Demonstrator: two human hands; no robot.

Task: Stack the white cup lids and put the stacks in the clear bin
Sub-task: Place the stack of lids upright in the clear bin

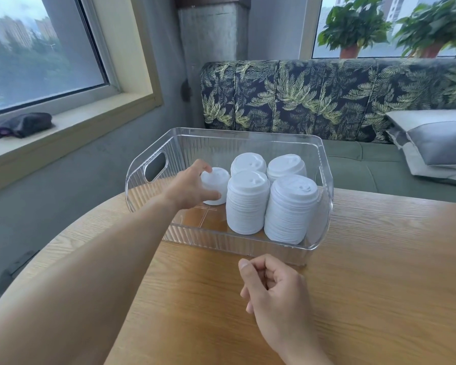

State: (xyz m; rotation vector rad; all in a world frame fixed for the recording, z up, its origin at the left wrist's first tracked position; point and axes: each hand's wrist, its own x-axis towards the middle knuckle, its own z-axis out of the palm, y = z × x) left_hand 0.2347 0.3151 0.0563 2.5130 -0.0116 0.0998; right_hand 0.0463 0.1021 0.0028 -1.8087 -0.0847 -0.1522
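Observation:
A clear ribbed bin (324, 206) with handle cut-outs stands on the wooden table (379, 272). Inside it stand several tall stacks of white cup lids: two at the front (246, 206) (291, 214) and two behind (248, 162) (286, 165). My left hand (192, 187) reaches into the bin's left part and grips a shorter stack of lids (216, 184), thumb and fingers around its side. This short stack sits at the bin's floor, just left of the front tall stack. My right hand (271, 288) hovers over the table in front of the bin, fingers loosely curled, holding nothing.
The table's curved edge runs at the left. A leaf-patterned sofa (327, 101) with a grey cushion (437, 143) stands behind the table. A dark pouch (24, 125) lies on the window sill at the left. Potted plants (353, 27) stand at the far window.

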